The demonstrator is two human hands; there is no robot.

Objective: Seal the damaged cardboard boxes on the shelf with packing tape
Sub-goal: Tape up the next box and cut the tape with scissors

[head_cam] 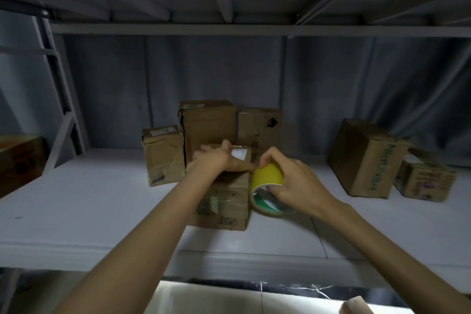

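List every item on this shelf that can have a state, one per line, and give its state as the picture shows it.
front box: upright on the shelf, left hand pressing its top
tape roll: yellow, gripped by the right hand, beside the front box
tall box: split along its left edge
box behind, right: hole in its front
small left box: dented, creased
HENGPIN box: tilted

matt brown cardboard boxes [163, 153] – creased, scuffed; glossy yellow plastic tape roll [266, 176]; smooth painted metal shelf [89, 206].
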